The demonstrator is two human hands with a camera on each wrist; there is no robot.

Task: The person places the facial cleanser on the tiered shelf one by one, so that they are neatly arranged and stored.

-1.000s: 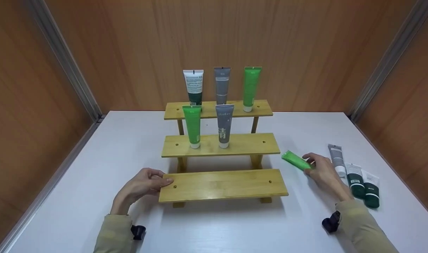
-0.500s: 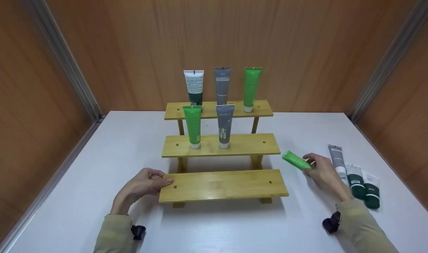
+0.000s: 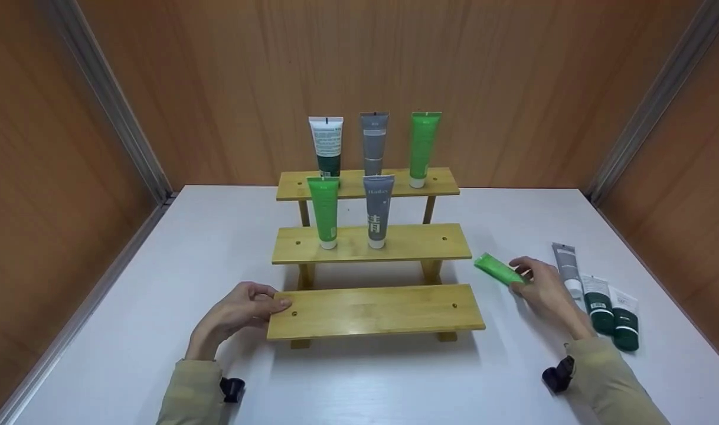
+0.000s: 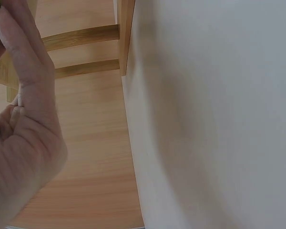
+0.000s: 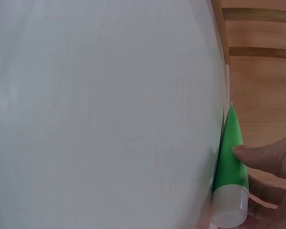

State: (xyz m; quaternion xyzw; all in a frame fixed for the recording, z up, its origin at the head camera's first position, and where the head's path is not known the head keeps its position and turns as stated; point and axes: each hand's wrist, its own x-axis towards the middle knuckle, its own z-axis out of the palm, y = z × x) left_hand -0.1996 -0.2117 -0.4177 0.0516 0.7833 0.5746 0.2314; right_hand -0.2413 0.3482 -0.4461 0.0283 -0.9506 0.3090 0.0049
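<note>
My right hand can pass over the bottom shelf; on the middle shelf, a standing green tube and grey tube leave room at right.

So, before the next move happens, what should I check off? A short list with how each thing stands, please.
1. Grip on the lying green tube: ok, the right hand pinches it.
2. That tube turned upright: not ok, it is on its side.
3. That tube lifted off the table: cannot tell.
4. Bottom shelf held: ok, the left hand grips its left end.
5. Middle shelf tubes upright: ok, the standing green tube and grey tube rest on their caps.
</note>
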